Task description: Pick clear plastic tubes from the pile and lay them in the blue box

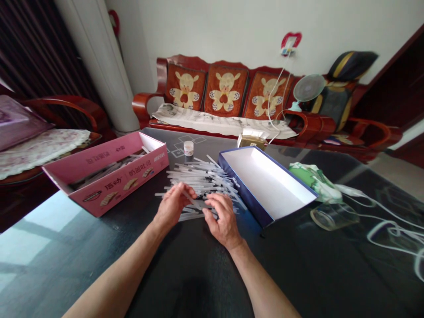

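My left hand (175, 203) is closed on a slim translucent white tube (192, 200), which slants down towards my right hand (223, 219). The fingers of my right hand are curved and parted, close to the tube's lower end, with nothing visible in their grip. Beneath and beyond both hands spreads a loose pile of similar tubes (195, 175), several showing dark marks. To the left, a pink cardboard box (132, 181) holds more long, thin pieces. An open dark-blue box (247, 194) with a white inside stands against the pile's right side.
A small white cup (188, 149) stands behind the pile. Past the blue box are a tissue box (251, 139), a green-and-white packet (313, 181), a glass jar (334, 215) lying on its side and white cables (394, 232). A wooden sofa (145, 106) lies beyond the dark table (185, 274).
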Demonstrator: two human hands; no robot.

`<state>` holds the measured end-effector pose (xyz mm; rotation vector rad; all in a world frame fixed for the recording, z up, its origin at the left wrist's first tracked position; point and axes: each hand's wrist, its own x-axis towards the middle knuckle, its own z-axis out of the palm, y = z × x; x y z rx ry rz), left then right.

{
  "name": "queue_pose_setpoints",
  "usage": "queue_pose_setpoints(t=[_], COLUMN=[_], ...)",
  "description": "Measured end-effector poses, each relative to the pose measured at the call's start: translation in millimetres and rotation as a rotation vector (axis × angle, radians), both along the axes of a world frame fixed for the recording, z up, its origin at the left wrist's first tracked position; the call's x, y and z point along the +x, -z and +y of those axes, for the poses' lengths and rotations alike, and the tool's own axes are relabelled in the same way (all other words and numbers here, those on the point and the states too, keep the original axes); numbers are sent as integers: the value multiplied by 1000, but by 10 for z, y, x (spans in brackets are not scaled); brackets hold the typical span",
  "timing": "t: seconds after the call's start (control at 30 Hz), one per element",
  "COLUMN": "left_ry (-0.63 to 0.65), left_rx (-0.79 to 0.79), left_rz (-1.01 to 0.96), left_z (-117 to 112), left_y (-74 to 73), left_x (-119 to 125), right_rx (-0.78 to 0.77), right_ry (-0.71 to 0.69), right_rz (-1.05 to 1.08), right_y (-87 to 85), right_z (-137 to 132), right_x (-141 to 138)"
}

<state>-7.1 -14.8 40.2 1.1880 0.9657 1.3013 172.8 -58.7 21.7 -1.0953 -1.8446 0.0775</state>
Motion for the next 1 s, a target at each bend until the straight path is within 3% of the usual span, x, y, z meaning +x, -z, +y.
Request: queue_pose_setpoints(t=[0.1,0.2,0.27,0.4,0.5,0.63,0.77,1.0], left_ry=[25,13,-95,-348,-393,-398,-419,-391], left_rx=[-79,-58,43,456,586,669,714,781], left_rz=[-214,-140,70,717,915,997,1062,1055], left_z=[101,124,87,17,43,113,134,102], left_y=[-72,-92,-84,-29,52,169,238,259], left_x=[-150,-239,-259,-282,-291,-286,-274,-239], right_rx=[34,69,71,43,9,-23,13,-141], right_ry=[130,212,222,220,214,222,253,213], right_rz=[103,155,153,118,68,24,122,138], right_y=[34,79,104,131,141,154,114,-159], right_z=[77,139,159,181,200,218,198,101], right_x=[164,308,345,334,324,341,415,564])
